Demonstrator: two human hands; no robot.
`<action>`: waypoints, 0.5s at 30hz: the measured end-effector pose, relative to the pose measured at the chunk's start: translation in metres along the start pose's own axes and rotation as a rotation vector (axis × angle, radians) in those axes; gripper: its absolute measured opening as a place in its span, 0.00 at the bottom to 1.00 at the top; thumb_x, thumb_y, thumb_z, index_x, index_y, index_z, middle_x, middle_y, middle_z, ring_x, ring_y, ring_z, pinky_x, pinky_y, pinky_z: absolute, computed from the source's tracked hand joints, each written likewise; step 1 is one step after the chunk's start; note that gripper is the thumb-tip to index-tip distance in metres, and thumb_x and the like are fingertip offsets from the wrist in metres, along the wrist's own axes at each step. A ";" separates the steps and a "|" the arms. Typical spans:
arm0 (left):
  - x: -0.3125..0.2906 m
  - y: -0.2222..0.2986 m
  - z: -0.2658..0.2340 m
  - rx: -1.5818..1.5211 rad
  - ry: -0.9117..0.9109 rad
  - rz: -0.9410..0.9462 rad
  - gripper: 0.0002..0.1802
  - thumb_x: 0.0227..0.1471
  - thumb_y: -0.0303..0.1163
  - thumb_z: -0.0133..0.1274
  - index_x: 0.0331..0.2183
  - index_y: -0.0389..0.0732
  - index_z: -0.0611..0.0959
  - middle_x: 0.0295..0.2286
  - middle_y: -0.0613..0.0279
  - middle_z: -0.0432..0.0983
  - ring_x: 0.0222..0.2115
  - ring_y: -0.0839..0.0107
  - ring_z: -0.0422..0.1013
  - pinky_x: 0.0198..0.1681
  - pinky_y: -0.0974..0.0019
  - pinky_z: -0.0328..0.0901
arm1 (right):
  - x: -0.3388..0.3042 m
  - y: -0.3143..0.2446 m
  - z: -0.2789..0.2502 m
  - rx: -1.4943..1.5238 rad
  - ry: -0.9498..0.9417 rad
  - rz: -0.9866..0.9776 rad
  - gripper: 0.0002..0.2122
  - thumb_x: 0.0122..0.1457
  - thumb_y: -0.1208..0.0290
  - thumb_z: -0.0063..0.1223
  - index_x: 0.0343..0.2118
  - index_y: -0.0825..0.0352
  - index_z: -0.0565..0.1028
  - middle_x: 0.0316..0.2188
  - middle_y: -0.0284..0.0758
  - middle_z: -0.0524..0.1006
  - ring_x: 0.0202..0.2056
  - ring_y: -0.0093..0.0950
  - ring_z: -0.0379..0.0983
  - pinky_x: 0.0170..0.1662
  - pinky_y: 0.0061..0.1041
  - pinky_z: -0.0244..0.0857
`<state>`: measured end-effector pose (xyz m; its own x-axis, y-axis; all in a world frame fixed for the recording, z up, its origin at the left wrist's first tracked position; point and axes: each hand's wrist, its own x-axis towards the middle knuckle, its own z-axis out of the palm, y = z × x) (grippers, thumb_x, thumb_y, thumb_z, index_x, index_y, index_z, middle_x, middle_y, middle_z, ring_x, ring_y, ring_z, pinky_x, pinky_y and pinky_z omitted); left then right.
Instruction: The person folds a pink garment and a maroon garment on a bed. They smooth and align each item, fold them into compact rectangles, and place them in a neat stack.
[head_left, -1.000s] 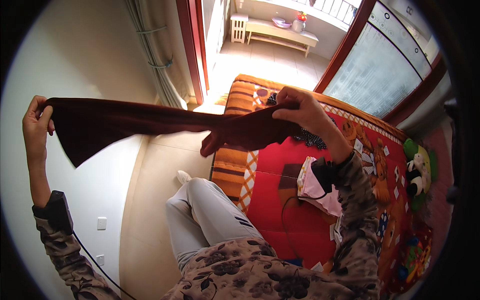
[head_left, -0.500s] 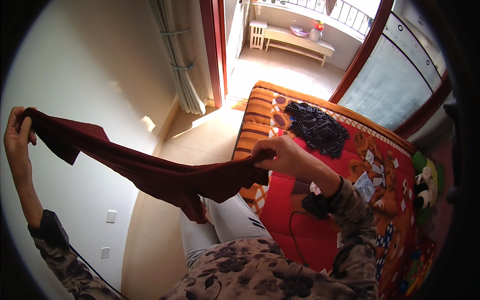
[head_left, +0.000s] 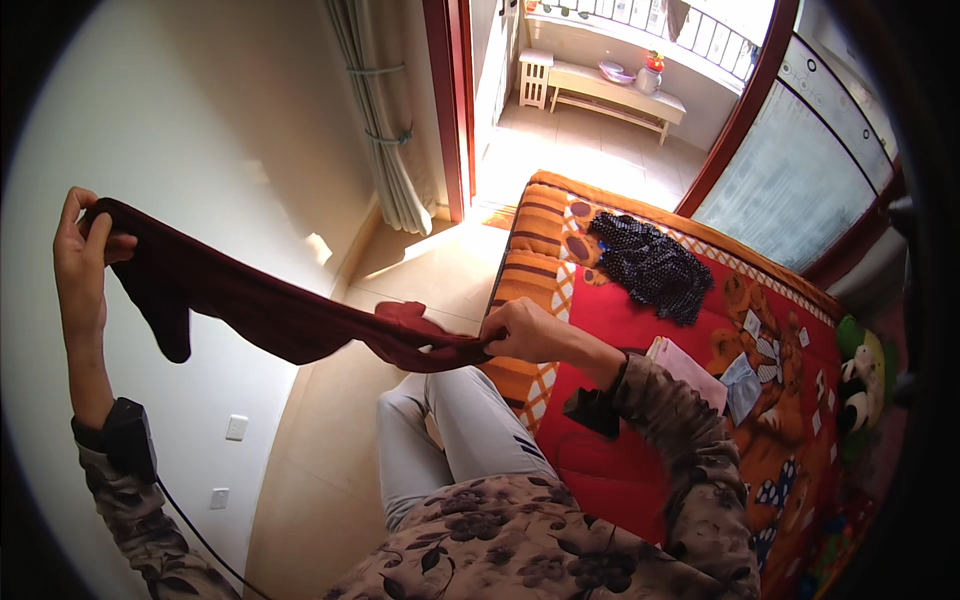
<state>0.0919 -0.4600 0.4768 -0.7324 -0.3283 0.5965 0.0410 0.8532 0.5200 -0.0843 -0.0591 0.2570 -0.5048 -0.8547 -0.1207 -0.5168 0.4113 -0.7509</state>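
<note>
A dark maroon garment (head_left: pixel 260 300) is stretched in the air in front of me, sloping down from left to right. My left hand (head_left: pixel 85 255) is raised near the white wall and pinches its upper left end. At the lower right, my right hand (head_left: pixel 525 332) grips the other end in closed fingers. Loose folds of the cloth hang below and between the hands, one flap dangling under the left hand. What kind of garment it is, I cannot tell. My right hand is above the edge of a red and orange bed.
On the bed cover (head_left: pixel 610 300) lie a crumpled black dotted cloth (head_left: pixel 655 265), a light blue piece of cloth (head_left: pixel 740 388) and a pink item (head_left: pixel 688 370). Plush toys (head_left: pixel 860 375) sit at its right edge. Beyond the doorway stands a white bench (head_left: pixel 620 92). A tied curtain (head_left: pixel 385 130) hangs left of it.
My left hand has moved right and slightly down, my right hand a little left and down, bringing the hands closer. The garment's folds have shifted. The whole view has turned slightly.
</note>
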 end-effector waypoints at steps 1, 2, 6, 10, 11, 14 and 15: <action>-0.002 0.001 -0.002 0.006 0.078 0.016 0.06 0.58 0.28 0.42 0.38 0.41 0.70 0.27 0.64 0.74 0.26 0.78 0.74 0.32 0.74 0.70 | 0.001 0.003 -0.003 0.039 0.097 -0.083 0.09 0.45 0.75 0.56 0.30 0.72 0.77 0.23 0.43 0.77 0.25 0.34 0.75 0.32 0.27 0.68; -0.009 0.001 -0.004 0.025 0.151 0.046 0.06 0.58 0.28 0.42 0.38 0.40 0.70 0.28 0.63 0.75 0.28 0.76 0.75 0.35 0.72 0.70 | 0.000 0.005 -0.003 0.044 0.142 -0.047 0.08 0.45 0.76 0.56 0.29 0.72 0.77 0.23 0.43 0.77 0.26 0.34 0.75 0.33 0.27 0.68; -0.018 0.000 -0.025 0.059 0.314 0.085 0.09 0.58 0.28 0.41 0.41 0.39 0.71 0.33 0.59 0.75 0.35 0.71 0.74 0.45 0.68 0.68 | -0.010 0.003 -0.009 0.006 0.218 -0.042 0.06 0.46 0.79 0.53 0.29 0.71 0.77 0.24 0.43 0.76 0.29 0.37 0.74 0.36 0.31 0.68; -0.035 -0.002 -0.031 0.107 0.322 0.082 0.10 0.59 0.29 0.40 0.43 0.40 0.71 0.38 0.57 0.75 0.39 0.69 0.73 0.47 0.66 0.67 | -0.021 -0.003 -0.003 -0.201 0.237 -0.071 0.08 0.46 0.78 0.50 0.30 0.68 0.77 0.26 0.42 0.76 0.33 0.41 0.73 0.40 0.36 0.66; -0.042 -0.004 -0.029 0.129 0.322 0.074 0.10 0.59 0.29 0.40 0.43 0.40 0.71 0.38 0.57 0.75 0.40 0.69 0.73 0.47 0.66 0.67 | -0.024 -0.004 -0.001 -0.215 0.252 -0.078 0.08 0.46 0.78 0.51 0.30 0.68 0.78 0.26 0.42 0.76 0.34 0.41 0.73 0.40 0.36 0.66; -0.055 -0.008 -0.034 0.150 0.295 0.080 0.12 0.59 0.29 0.41 0.45 0.39 0.71 0.39 0.55 0.76 0.41 0.66 0.73 0.48 0.65 0.67 | -0.029 -0.005 0.000 -0.139 0.242 -0.057 0.07 0.48 0.75 0.52 0.30 0.68 0.78 0.27 0.42 0.77 0.35 0.40 0.73 0.40 0.35 0.66; -0.056 -0.011 -0.038 0.146 0.268 0.102 0.13 0.59 0.30 0.42 0.46 0.39 0.71 0.39 0.53 0.76 0.41 0.64 0.73 0.48 0.64 0.68 | -0.030 -0.005 0.000 -0.099 0.235 -0.037 0.08 0.48 0.74 0.52 0.30 0.69 0.78 0.27 0.41 0.77 0.35 0.40 0.73 0.40 0.35 0.66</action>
<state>0.1586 -0.4668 0.4610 -0.5234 -0.3171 0.7909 -0.0074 0.9298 0.3679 -0.0666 -0.0351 0.2647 -0.6249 -0.7777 0.0683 -0.5973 0.4198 -0.6834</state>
